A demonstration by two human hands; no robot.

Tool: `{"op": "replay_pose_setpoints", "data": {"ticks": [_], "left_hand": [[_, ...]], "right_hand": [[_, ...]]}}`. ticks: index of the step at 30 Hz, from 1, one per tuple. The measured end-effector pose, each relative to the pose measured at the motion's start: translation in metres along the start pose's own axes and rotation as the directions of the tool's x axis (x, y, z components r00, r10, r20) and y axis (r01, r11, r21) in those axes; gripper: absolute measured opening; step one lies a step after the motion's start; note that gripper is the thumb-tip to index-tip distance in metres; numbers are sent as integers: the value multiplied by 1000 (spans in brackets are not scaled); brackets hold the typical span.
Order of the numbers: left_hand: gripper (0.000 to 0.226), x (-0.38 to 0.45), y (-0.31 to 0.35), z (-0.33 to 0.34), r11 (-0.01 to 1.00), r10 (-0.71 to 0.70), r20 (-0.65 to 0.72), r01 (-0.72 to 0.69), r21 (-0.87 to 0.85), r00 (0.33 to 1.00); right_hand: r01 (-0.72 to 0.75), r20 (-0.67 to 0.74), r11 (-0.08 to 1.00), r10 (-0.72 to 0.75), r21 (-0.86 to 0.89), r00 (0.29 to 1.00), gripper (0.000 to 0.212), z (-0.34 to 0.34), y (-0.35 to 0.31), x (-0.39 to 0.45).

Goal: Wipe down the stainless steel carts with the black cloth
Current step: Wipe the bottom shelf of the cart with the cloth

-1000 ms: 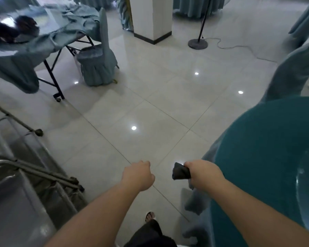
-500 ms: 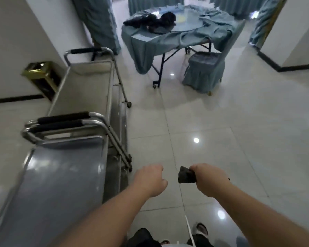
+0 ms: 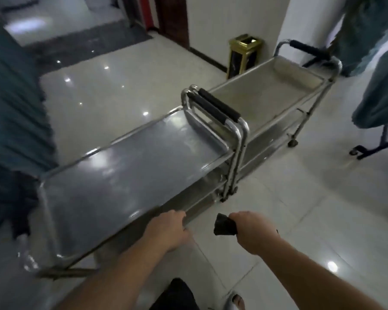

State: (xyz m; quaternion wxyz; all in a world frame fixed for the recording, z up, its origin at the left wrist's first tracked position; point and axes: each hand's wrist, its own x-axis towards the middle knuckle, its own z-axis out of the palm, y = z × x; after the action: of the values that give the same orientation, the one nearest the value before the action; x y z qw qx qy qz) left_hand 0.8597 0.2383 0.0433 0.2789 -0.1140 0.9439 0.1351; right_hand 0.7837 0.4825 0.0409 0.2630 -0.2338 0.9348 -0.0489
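Two stainless steel carts stand end to end. The near cart has a shiny bare top shelf and black-padded handles at its far end. Behind it is the far cart, also bare on top. My left hand is a fist at the near cart's front edge, and whether it touches the rim is unclear. My right hand is shut on the bunched black cloth, which it holds over the floor, to the right of the cart.
A gold-topped waste bin stands against the wall beyond the carts. A teal-draped table with wheeled black legs is at the right. Teal fabric hangs at the left edge. Open tiled floor lies to the right of the carts.
My view has swung left, bringing both carts fully into view and closer. My left fist has come to the near cart's edge. The cloth stays bunched in my right hand.
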Motion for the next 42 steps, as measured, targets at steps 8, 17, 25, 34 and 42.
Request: {"op": "replay_pose_setpoints", "data": {"ticks": [8, 17, 25, 34, 42], "left_hand": [[49, -95, -109, 106, 838, -427, 95, 433, -330, 899], [52, -129, -189, 178, 584, -610, 197, 604, -543, 767], [55, -102, -231, 218, 251, -718, 313, 650, -717, 622], [58, -15, -304, 316, -105, -834, 328, 456, -884, 444], [39, 64, -377, 365, -10, -974, -1, -45, -999, 225]], "right_hand": [[294, 164, 941, -268, -168, 949, 22, 46, -96, 39], [473, 327, 861, -399, -187, 857, 30, 119, -202, 69], [587, 439, 800, -487, -121, 755, 31, 181, -253, 126], [560, 350, 823, -498, -96, 793, 19, 283, -301, 218], [691, 96, 722, -687, -17, 720, 31, 358, -355, 296]]}}
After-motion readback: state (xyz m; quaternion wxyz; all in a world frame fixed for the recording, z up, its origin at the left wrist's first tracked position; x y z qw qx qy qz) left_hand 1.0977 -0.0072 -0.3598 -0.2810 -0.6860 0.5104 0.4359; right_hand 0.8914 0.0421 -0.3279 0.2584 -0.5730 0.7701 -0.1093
